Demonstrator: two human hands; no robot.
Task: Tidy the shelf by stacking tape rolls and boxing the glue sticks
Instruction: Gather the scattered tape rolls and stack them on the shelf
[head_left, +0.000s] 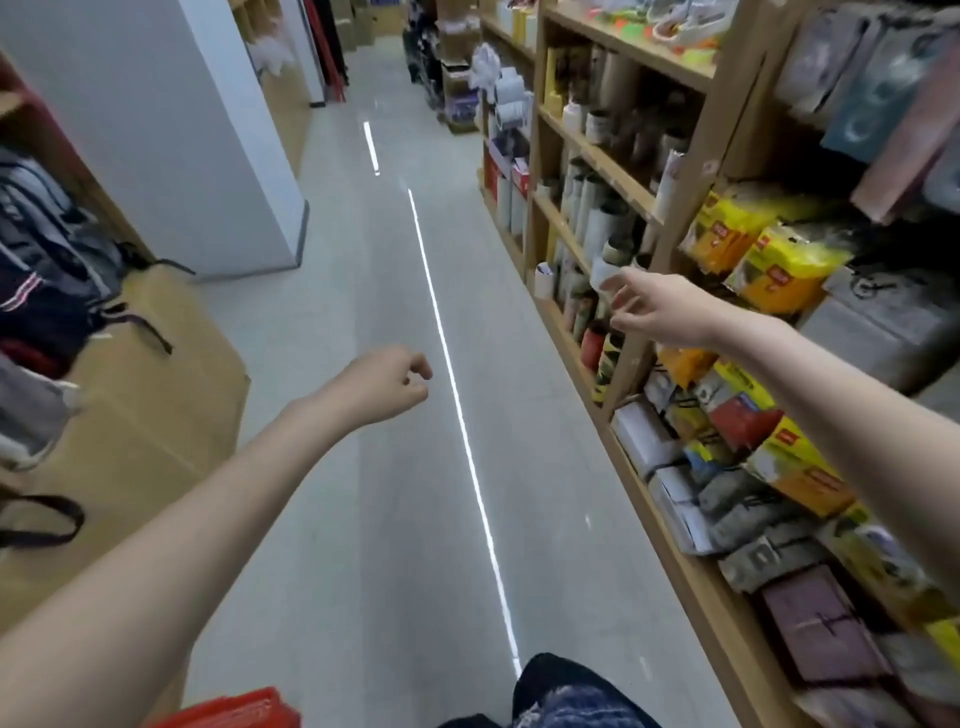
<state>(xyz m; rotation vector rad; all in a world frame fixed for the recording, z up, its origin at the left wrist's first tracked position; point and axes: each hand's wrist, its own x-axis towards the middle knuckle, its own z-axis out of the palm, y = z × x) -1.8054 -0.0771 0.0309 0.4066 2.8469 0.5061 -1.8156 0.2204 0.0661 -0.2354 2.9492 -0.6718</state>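
Head view looks down a shop aisle, wooden shelf unit along the right side, grey floor running ahead. Right hand is raised toward the shelf upright, fingers spread and loose, holding nothing; it sits near the upright rolls on the lower level but touches none of them. Left hand hangs out over the floor, fingers curled in loosely, nothing in it. Task items: no tape rolls or glue sticks can be picked out with certainty; the red and striped rolls just below the right hand may be tape, but blur prevents confirmation. No glue stick box is identifiable. Stacked packets in yellow wrap fill the nearer shelf bay. Judgement on handling: tape rolls should be light, rigid rings, smooth at the outer face, so a grip across the rim with thumb through the core looks safest; stacked flat they should sit stable. Glue sticks, if small cylinders, would roll and are best gathered several together. Task appears at its outset.
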